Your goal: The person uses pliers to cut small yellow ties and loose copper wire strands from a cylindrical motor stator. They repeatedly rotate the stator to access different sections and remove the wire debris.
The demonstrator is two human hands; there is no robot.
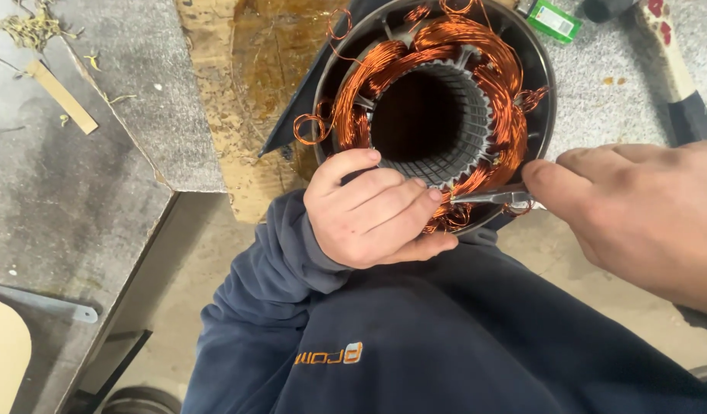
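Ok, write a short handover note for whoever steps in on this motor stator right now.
Left hand: gripping the near rim of the motor stator, fingers over the copper windings.
Right hand: holding a thin metal tool, tip at the windings by the left fingertips.
Stator sits upright at the bench edge, against the person's lap.
Done: coils sit in the slots all round.
Left: loose wire loops stick out at the rim.

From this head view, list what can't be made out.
- Tool tip: buried in the copper windings, head view.
- Stator top: cut by the upper edge.
- Right hand: its grip is hidden by its own fingers.
- Stator's near rim: covered by the left hand.
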